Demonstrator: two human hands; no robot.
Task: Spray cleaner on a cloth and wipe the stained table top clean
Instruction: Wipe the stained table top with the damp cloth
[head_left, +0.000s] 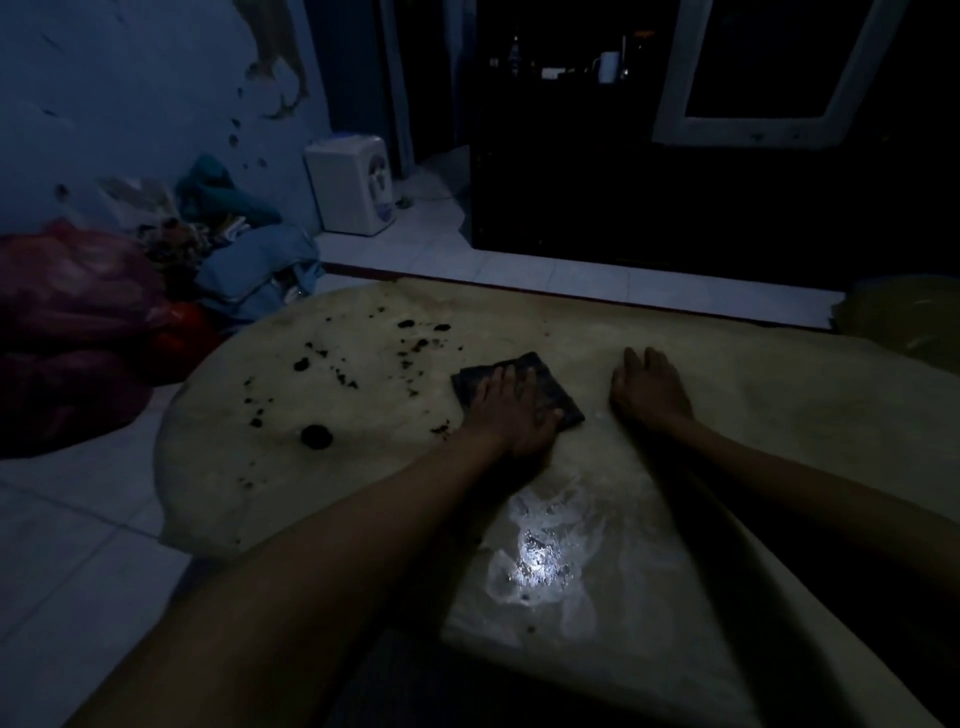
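Note:
The room is dim. A pale rounded table top (727, 415) fills the middle of the view. Dark stains (317, 436) are scattered over its left half. A dark folded cloth (540, 376) lies flat near the centre, and my left hand (514, 410) presses on it with straight fingers. My right hand (649, 389) rests flat on the bare table to the right of the cloth, holding nothing. A wet, shiny patch (540, 561) glints on the table close to me. No spray bottle is in view.
Left of the table, bags and a pile of clothes (104, 312) lie on the tiled floor. A white water dispenser (353, 184) stands against the far wall. A dark cabinet (675, 208) stands behind the table, and a yellowish object (904, 317) sits at the far right.

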